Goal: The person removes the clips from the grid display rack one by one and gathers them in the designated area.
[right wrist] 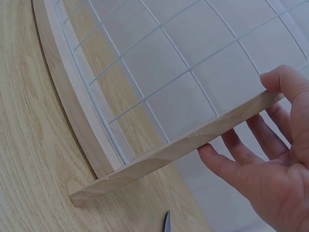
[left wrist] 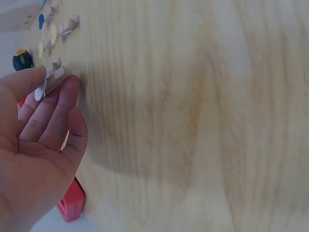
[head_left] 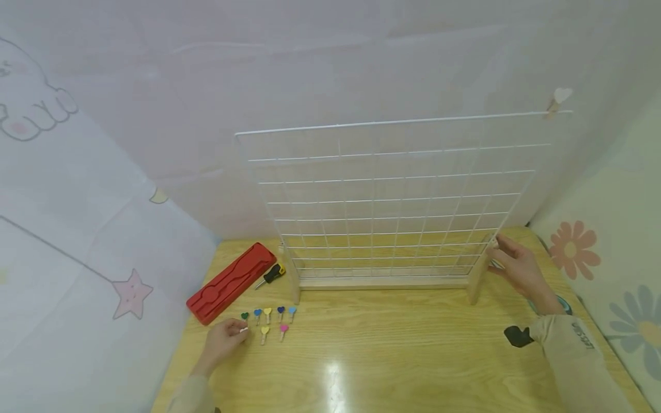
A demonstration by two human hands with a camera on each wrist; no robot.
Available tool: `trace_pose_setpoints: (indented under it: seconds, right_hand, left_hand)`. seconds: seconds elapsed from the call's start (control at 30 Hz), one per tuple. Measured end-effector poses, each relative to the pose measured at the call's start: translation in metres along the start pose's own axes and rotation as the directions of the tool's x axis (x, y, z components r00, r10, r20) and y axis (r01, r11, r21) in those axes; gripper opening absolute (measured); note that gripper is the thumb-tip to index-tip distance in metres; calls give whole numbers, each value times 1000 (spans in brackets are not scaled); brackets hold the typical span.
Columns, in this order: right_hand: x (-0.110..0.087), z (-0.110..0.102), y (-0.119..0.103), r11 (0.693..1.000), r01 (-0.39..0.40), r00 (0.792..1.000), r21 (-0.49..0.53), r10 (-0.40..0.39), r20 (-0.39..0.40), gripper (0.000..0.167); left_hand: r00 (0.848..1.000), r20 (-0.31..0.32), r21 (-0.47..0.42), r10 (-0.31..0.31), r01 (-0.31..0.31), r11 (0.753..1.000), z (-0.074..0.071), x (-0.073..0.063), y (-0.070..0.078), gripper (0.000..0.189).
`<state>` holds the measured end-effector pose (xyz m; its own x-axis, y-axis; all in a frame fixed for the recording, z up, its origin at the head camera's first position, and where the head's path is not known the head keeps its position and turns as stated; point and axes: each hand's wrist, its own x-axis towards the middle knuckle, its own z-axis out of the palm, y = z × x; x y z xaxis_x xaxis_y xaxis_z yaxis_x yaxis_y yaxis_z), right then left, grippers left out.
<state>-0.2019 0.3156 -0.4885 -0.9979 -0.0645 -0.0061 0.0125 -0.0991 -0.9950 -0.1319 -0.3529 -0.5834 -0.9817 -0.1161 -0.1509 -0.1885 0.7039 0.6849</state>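
Observation:
My left hand (head_left: 222, 344) pinches a small wooden clothespin with a white heart (left wrist: 50, 83) between thumb and fingertips, close over the tabletop. Just beyond it lie several more heart clothespins, among them a green one (head_left: 245, 316), a yellow one (head_left: 265, 331) and a pink one (head_left: 284, 328). A white wire grid panel (head_left: 372, 123) stands upright in a wooden stand. At its right side, my right hand (head_left: 518, 272) grips the stand's wooden side post (right wrist: 145, 162), thumb on one face and fingers on the other. Another white heart clothespin (head_left: 560, 95) sits at the grid's top right corner.
A red molded tray (head_left: 232, 284) lies at the table's left, with a black-and-yellow screwdriver (head_left: 272, 275) beside it. Near my right sleeve is a black object (head_left: 518, 336). Something teal (head_left: 564, 305) shows partly behind the right forearm. Patterned cloth walls border the table.

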Motion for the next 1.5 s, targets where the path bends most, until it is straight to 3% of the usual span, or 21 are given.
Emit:
trace_pose_setpoints:
  seconds: [0.17, 0.83, 1.1, 1.5]
  right_hand:
    - [-2, 0, 0, 1000, 7, 1000, 10, -7, -8, 78]
    - [0, 0, -1, 1000, -10, 1000, -5, 10, -12, 78]
    - [0, 0, 0, 1000, 22, 1000, 20, -23, 15, 77]
    - [0, 0, -1, 999, 21, 1000, 24, -21, 11, 78]
  left_hand:
    - [1000, -3, 38, -7, 7, 999, 2, 0, -9, 12]
    - [997, -7, 99, 72, -71, 992, 12, 7, -5, 6]
    - [999, 19, 105, 49, -51, 993, 16, 11, -9, 8]
    - [998, -7, 107, 57, -56, 993, 15, 9, -7, 14]
